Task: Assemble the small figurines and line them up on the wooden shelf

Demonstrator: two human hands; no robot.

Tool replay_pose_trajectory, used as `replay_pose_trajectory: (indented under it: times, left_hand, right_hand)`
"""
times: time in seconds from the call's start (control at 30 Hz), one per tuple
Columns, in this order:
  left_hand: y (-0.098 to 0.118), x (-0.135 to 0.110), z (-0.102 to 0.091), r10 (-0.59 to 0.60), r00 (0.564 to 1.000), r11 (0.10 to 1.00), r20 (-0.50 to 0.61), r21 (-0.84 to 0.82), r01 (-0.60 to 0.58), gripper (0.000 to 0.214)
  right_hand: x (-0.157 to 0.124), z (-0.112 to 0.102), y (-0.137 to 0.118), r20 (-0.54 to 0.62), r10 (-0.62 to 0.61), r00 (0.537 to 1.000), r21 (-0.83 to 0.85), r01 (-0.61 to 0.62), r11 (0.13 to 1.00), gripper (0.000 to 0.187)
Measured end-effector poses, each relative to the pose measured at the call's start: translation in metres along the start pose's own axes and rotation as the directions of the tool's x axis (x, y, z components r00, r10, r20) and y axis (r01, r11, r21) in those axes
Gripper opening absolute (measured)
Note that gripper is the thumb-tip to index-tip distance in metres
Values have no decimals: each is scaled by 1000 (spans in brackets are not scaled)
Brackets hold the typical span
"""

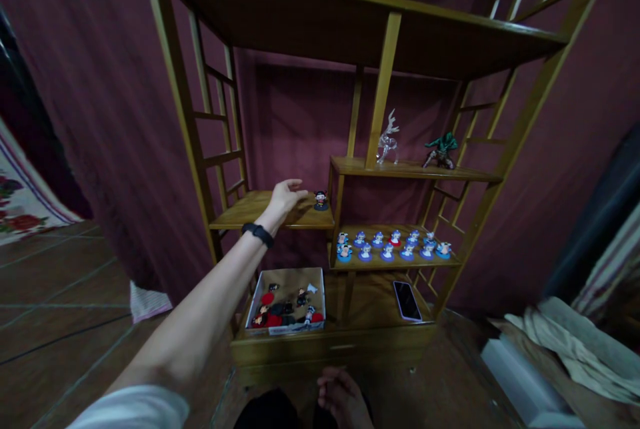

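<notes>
Wooden rack [384,92]: two rows of figurines [387,252] stand on its lower-right shelf [370,267]. Box [293,275], bottom ledge's left front corner: several figures [302,297] yet unstood. Left hand [286,196]: fingers parted, seemingly empty. Right hand [343,394]: half-curled, contents uncertain. Black-haired figurine [321,200]: one, upright, left shelf's [255,206] right edge.

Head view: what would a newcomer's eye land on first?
Likely the left hand, beside a small dark-haired figurine at the right end of the left shelf. Next, the two rows of mostly blue-toned figurines on the lower right shelf, with a clear deer standing on the shelf above.
</notes>
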State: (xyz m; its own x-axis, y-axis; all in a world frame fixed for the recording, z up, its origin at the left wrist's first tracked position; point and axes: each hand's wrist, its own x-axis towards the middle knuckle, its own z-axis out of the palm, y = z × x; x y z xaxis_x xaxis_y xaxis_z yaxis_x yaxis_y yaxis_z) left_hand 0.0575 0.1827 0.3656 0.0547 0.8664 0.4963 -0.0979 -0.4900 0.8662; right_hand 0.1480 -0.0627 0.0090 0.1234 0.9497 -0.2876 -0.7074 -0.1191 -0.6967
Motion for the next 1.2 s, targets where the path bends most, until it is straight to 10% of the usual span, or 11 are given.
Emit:
replay_pose_trajectory:
  times: [0.13,0.27,0.47,0.63,0.97,1.2]
  left_hand:
    - [5,-65,-34,170,982,985,-85,39,-167,36]
    - [-54,-156,-64,-107,977,994,-184,1,109,26]
    - [-173,-238,-103,-673,705,731,-226,-348,587,22]
    - [-204,-230,-127,-722,617,683,-313,-465,563,25]
    - [-254,-159,-131,-715,602,686,-356,-524,505,27]
    - [-286,-151,-143,-839,483,521,-250,-625,581,27]
  right_hand:
    - [-3,2,-5,0,-10,1000,-12,10,1000,37]
    - [-7,5,-11,4,-8,1000,-10,8,1000,36]
    - [-4,14,-20,-11,-4,1000,-24,4,1000,34]
    - [19,20,-24,-19,-15,1000,-71,14,997,34]
    - [141,66,-26,54,-142,988,-404,151,902,29]
    - [242,74,-3,225,-249,942,-906,296,303,22]
